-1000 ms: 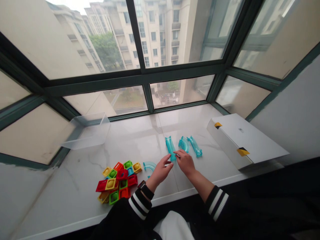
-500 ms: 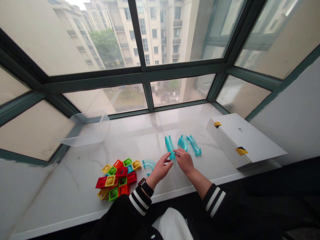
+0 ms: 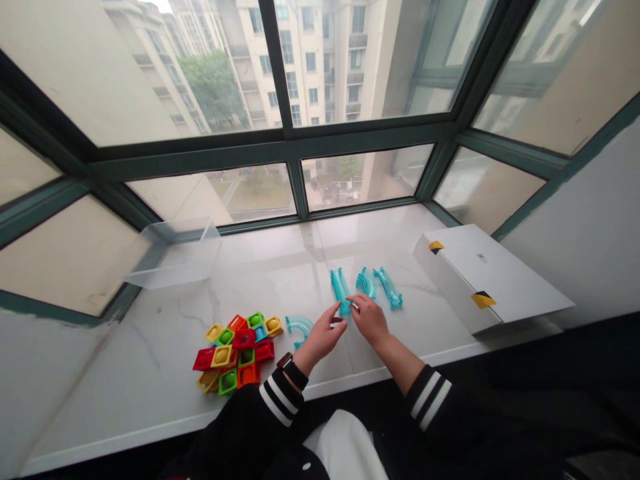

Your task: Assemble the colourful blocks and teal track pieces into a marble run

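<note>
A straight, see-through teal track piece (image 3: 340,285) lies lengthwise on the white sill, in front of both hands. My left hand (image 3: 323,339) is at its near end, with thumb and index finger apart and the index fingertip close against the piece. My right hand (image 3: 369,319) has its fingertips together on the right side of that same near end. Just beyond the right hand lies a curved teal track piece (image 3: 367,283), and beside it a second straight one (image 3: 389,289). Another curved teal track piece (image 3: 299,325) is partly hidden behind my left hand.
Left of my hands is a heap of red, yellow, green and blue plastic blocks (image 3: 243,339). A clear plastic bin (image 3: 175,257) stands at the back left. To the right is a white box (image 3: 493,273) with yellow-and-black tabs. Windows border the sill (image 3: 270,267).
The view has shifted slightly. Both hands stay at the near end of the straight track piece, and the pieces lie as before.
</note>
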Demonstrator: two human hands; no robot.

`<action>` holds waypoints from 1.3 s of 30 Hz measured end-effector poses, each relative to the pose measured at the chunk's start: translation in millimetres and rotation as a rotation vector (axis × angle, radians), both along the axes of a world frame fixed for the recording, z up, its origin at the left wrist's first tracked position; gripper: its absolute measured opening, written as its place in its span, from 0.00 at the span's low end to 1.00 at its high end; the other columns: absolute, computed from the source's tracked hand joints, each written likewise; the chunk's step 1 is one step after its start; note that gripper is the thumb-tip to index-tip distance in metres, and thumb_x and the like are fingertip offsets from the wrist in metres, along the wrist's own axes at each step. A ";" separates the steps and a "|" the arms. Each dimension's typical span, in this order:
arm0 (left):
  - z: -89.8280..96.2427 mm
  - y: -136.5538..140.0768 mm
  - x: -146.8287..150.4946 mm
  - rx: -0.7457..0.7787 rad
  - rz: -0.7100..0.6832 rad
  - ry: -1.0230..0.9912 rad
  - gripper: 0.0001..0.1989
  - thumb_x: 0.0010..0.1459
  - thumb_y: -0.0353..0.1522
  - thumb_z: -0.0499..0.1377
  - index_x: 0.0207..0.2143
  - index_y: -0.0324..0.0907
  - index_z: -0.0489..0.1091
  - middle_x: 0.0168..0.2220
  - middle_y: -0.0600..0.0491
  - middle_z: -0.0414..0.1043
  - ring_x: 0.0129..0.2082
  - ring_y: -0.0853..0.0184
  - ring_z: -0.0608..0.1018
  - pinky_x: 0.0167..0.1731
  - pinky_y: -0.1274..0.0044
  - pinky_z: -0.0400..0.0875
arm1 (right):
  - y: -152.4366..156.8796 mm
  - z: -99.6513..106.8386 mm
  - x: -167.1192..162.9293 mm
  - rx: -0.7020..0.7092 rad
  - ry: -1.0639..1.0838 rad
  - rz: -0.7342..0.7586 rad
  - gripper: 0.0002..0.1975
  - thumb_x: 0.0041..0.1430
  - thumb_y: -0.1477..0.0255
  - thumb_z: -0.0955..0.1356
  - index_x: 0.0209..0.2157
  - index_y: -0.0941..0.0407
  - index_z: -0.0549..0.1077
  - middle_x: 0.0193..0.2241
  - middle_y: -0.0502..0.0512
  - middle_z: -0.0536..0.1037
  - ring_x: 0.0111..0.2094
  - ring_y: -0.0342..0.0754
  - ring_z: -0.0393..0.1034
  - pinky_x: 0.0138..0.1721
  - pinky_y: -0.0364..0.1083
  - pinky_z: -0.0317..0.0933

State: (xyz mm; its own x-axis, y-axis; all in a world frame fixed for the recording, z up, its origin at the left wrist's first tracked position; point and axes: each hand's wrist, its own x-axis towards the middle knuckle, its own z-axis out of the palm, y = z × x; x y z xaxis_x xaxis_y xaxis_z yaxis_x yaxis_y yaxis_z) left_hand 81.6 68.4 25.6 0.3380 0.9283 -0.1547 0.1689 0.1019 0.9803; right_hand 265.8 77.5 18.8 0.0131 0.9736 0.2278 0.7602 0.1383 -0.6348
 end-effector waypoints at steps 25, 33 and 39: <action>0.2 -6.1 -0.6 -0.021 -0.024 0.015 0.36 0.62 0.37 0.65 0.71 0.44 0.60 0.70 0.39 0.62 0.57 0.52 0.78 0.53 0.61 0.78 | 0.0 0.0 -1.0 0.001 -0.071 0.021 0.16 0.69 0.76 0.65 0.52 0.51 0.80 0.50 0.56 0.82 0.48 0.52 0.78 0.47 0.47 0.71; -7.4 -6.5 -0.5 -0.018 -0.004 -0.020 0.37 0.61 0.38 0.67 0.70 0.46 0.62 0.70 0.39 0.62 0.57 0.52 0.78 0.54 0.59 0.77 | -3.6 4.7 -0.7 -0.016 -0.114 0.029 0.17 0.69 0.75 0.65 0.54 0.50 0.79 0.50 0.56 0.81 0.41 0.50 0.79 0.42 0.46 0.70; -9.6 -6.5 -5.4 -0.026 -0.009 -0.054 0.37 0.60 0.38 0.67 0.70 0.45 0.62 0.72 0.39 0.60 0.57 0.52 0.79 0.58 0.57 0.75 | -9.1 7.8 1.1 -0.027 -0.149 0.025 0.18 0.69 0.73 0.66 0.56 0.49 0.79 0.51 0.56 0.80 0.34 0.47 0.77 0.36 0.45 0.69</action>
